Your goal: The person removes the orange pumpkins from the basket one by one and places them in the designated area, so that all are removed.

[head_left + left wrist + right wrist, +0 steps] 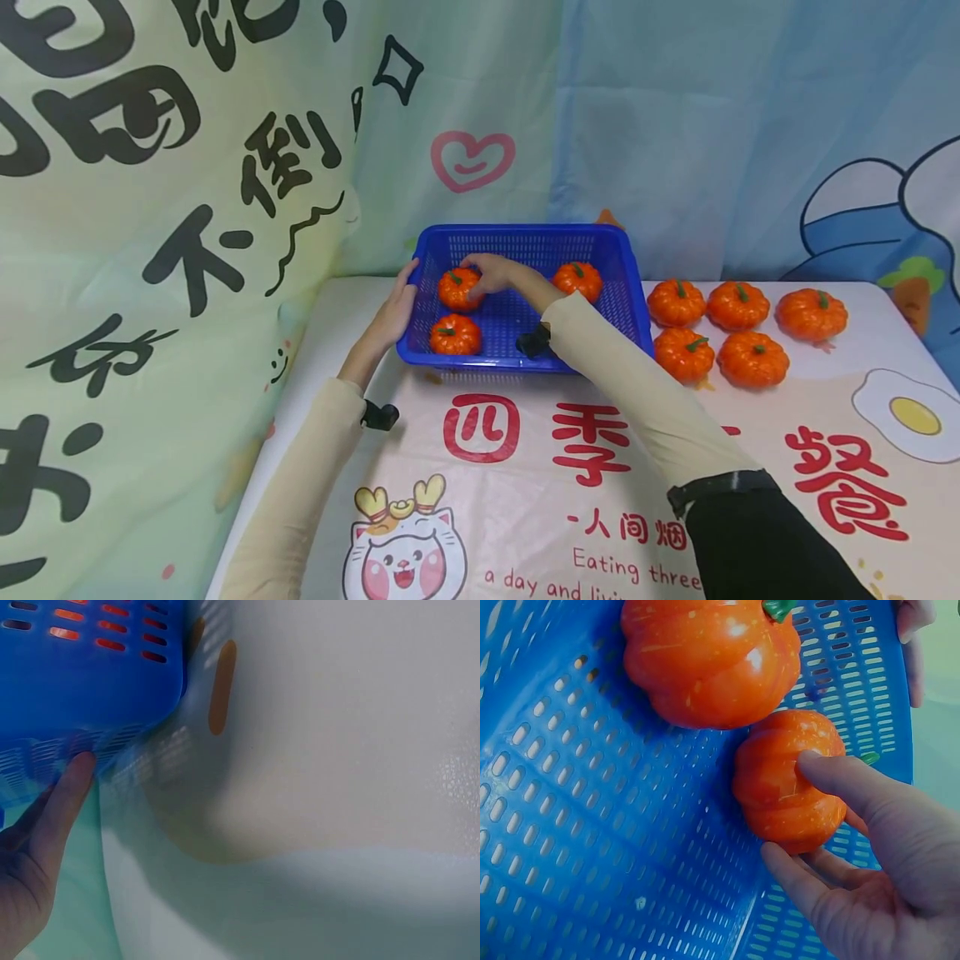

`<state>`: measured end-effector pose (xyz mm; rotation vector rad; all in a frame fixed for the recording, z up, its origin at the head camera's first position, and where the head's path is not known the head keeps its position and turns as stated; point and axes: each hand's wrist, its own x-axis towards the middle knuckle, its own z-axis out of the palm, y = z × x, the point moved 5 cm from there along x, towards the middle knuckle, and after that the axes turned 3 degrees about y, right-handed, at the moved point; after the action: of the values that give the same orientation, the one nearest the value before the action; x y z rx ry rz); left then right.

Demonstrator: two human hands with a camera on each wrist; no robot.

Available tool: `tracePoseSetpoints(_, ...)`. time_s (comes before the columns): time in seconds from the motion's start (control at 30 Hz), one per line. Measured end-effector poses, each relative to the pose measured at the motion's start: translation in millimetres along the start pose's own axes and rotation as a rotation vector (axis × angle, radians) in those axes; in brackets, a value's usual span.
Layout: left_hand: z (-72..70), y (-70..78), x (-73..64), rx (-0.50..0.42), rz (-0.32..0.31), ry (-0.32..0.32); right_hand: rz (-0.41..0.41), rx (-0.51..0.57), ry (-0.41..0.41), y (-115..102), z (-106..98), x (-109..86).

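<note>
A blue plastic basket [525, 362] stands at the back of the table with several small orange pumpkins inside. My right hand [491, 273] reaches into its back left corner and holds a pumpkin [791, 787], thumb on one side and fingers round the other in the right wrist view. In front of that one lies another pumpkin [455, 335]; a further pumpkin [577, 282] sits at the basket's right side. My left hand [393, 310] rests against the outside of the basket's left wall, its fingers fairly straight; in the left wrist view a fingertip touches the slotted wall.
Right of the basket, several more pumpkins [753, 360] lie on the table in two loose rows. A printed cloth [525, 492] covers the tabletop. Printed curtains [660, 150] hang directly behind and to the left.
</note>
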<state>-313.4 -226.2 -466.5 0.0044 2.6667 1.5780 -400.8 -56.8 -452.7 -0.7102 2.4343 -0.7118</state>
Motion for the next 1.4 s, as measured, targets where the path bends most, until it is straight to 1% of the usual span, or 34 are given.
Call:
tracePoseSetpoints(0.1,-0.3,5.3,-2.0,-0.031,-0.016,-0.024,0.006,-0.005,-0.015,2,1,1.7)
tracePoseSetpoints(0.27,-2.4,19.3,-7.7,-0.072,-0.037,-0.050,0.015,-0.010,-0.033,6,2,2.7)
tracePoseSetpoints(0.33,-2.3,18.6,-7.9,-0.071,-0.042,-0.050,0.014,-0.030,-0.023,6,2,2.0)
tracePoseSetpoints(0.4,-0.9,11.9,-5.3,-0.049,-0.037,-0.043,0.009,-0.053,-0.014,6,2,0.9)
tracePoseSetpoints(0.5,1.5,2.5,-2.2,-0.022,-0.015,-0.022,-0.006,-0.086,-0.002,4,1,-0.2)
tracePoseSetpoints(0.57,3.1,-0.8,-0.3,-0.019,0.001,-0.011,-0.006,-0.092,0.013,4,0,-1.5)
tracePoseSetpoints(0.63,3.8,-1.0,-0.3,-0.033,-0.001,-0.012,0.004,-0.089,0.030,5,-2,-3.0)
tracePoseSetpoints(0.7,2.7,7.6,-4.4,-0.039,-0.017,-0.028,0.018,-0.087,0.046,6,-3,-5.2)
tracePoseSetpoints(0.8,3.5,7.5,-5.4,-0.030,-0.024,-0.033,0.022,-0.086,0.070,7,-6,-8.8)
tracePoseSetpoints(0.87,3.5,6.6,-5.4,-0.012,-0.023,-0.023,0.012,-0.086,0.097,6,-9,-12.4)
tracePoseSetpoints(0.93,4.1,-1.8,-0.5,0.003,-0.004,-0.001,0.003,-0.067,0.134,3,-14,-18.1)
tracePoseSetpoints(1.07,1.8,-0.5,1.2,0.015,0.012,0.003,-0.015,0.014,0.188,-1,-25,-36.0)
tracePoseSetpoints(1.17,0.3,0.3,0.8,0.017,0.017,-0.007,-0.017,0.088,0.184,-1,-30,-52.9)
tracePoseSetpoints(1.27,-0.2,-0.1,-0.1,0.028,0.012,-0.009,-0.013,0.108,0.176,3,-34,-71.4)
tracePoseSetpoints(1.4,0.9,-1.9,0.0,0.032,0.005,-0.003,-0.006,0.079,0.198,12,-38,-94.3)
